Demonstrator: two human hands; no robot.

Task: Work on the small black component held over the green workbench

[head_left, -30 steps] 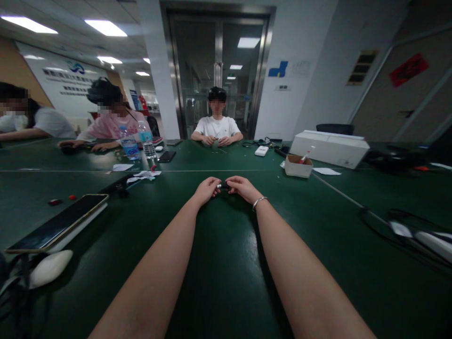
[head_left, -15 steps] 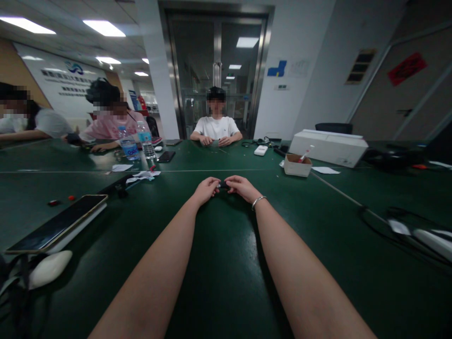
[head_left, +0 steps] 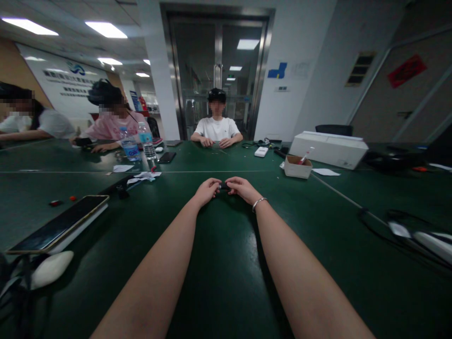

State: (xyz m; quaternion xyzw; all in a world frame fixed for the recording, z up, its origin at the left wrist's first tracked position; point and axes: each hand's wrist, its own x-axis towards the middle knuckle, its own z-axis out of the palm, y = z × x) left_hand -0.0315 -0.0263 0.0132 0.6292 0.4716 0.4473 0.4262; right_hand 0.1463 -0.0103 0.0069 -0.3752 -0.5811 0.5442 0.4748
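Note:
Between my two hands is a small dark object (head_left: 223,186), with a bit of shiny metal at its left end; it is too small to name its kind. My left hand (head_left: 207,191) pinches the left end between thumb and fingers. At the right end, my right hand (head_left: 241,189) closes on it the same way, a silver bracelet (head_left: 259,203) around that wrist. Both hands are held over the green table (head_left: 219,273), arms stretched forward. The fingers hide much of the object.
To the left lie a phone on a white box (head_left: 60,226), a white mouse-shaped thing (head_left: 52,269) and water bottles (head_left: 146,141). A small carton (head_left: 297,167), a long white box (head_left: 328,149) and cables (head_left: 384,230) are on the right. A person (head_left: 217,127) sits opposite; two others sit at left.
My hands stay in nearly the same place, both still on the small dark object. The whole view has shifted very slightly.

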